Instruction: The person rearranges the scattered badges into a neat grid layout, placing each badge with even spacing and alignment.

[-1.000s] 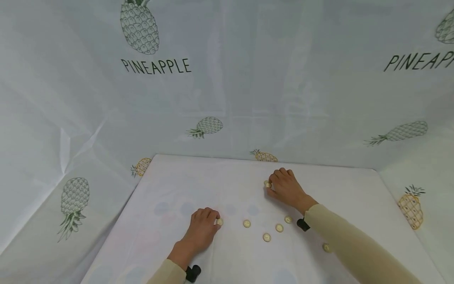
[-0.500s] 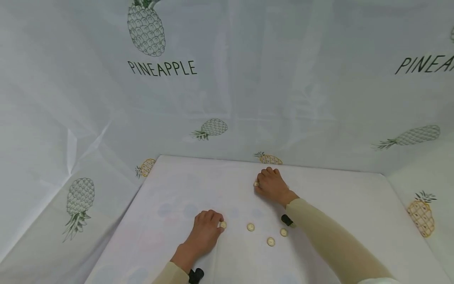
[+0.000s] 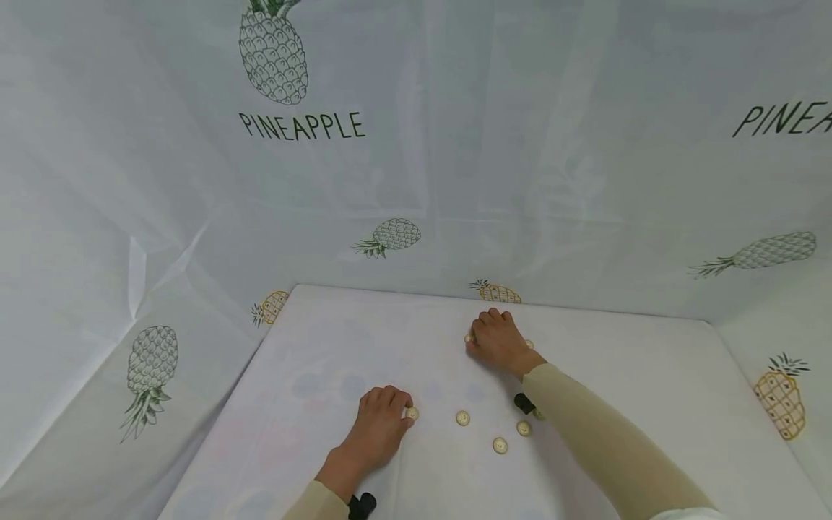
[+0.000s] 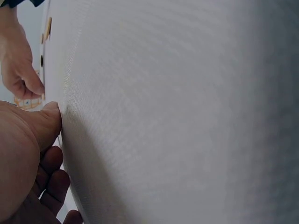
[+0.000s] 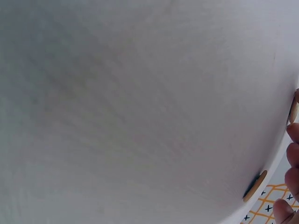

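My left hand (image 3: 380, 422) rests on the white tabletop, thumb and index finger pinching a round, pale wooden-looking button (image 3: 412, 413) at its edges. In the left wrist view the left thumb (image 4: 44, 123) touches the cloth, and the button there is hidden. Farther back, my right hand (image 3: 497, 341) pinches a second button (image 3: 469, 338) flat on the table. The right wrist view shows that button (image 5: 293, 111) between fingertips at the right edge. Just right of the right hand lies another button (image 3: 529, 344), partly covered by the hand.
Loose buttons lie between the hands and the right sleeve: one button in the middle (image 3: 462, 418), one nearer button (image 3: 500, 445), one by the sleeve (image 3: 523, 428), and one button (image 3: 538, 414) partly under the wrist camera. A pineapple-print curtain (image 3: 520, 180) stands behind the table.
My right hand has moved left with its button, uncovering a button on its right. The right sleeve now hides a button at the lower right. The left hand stays; the head view shifts slightly.
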`<state>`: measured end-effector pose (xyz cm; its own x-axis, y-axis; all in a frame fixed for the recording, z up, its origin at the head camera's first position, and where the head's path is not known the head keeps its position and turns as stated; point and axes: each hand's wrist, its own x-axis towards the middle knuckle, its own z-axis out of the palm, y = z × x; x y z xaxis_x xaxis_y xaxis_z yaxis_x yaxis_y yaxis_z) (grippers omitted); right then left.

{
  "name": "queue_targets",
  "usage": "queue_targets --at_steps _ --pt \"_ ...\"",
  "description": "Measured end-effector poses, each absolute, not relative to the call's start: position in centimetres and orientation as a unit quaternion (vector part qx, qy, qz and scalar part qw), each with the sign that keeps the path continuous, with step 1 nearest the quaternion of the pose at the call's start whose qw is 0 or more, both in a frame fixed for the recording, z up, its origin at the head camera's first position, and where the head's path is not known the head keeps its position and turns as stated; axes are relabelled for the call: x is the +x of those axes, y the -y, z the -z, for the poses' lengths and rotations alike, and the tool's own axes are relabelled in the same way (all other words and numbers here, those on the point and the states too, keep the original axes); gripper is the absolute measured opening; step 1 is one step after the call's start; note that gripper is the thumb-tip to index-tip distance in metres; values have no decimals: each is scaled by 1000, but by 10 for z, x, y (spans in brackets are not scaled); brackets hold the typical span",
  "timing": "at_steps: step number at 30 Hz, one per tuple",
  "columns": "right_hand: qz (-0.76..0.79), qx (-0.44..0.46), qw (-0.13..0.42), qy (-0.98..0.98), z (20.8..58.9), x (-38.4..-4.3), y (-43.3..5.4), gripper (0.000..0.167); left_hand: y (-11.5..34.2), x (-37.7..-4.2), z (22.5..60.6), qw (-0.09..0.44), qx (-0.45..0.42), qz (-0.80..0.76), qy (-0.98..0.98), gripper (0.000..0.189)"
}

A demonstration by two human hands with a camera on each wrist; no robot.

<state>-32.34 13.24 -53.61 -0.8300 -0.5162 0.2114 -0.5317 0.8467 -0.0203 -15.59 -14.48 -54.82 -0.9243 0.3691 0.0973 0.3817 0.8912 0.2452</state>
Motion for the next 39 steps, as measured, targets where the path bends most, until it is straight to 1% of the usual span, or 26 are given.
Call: queue_targets --at_steps 14,23,28,34,39 --pt "-41 271 96 957 538 -322 -136 21 142 -154 550 14 -191 133 972 22" --pt "-32 268 91 959 534 -319 -137 25 141 -153 547 16 -191 134 972 21" --pt "-24 270 102 957 529 -315 -144 27 141 -152 547 18 -191 130 973 21" --pt "-24 271 131 953 523 -309 -160 23 143 -152 545 12 -187 135 973 22" --pt "-30 268 147 951 518 -298 -179 20 144 -154 544 10 -185 140 973 22"
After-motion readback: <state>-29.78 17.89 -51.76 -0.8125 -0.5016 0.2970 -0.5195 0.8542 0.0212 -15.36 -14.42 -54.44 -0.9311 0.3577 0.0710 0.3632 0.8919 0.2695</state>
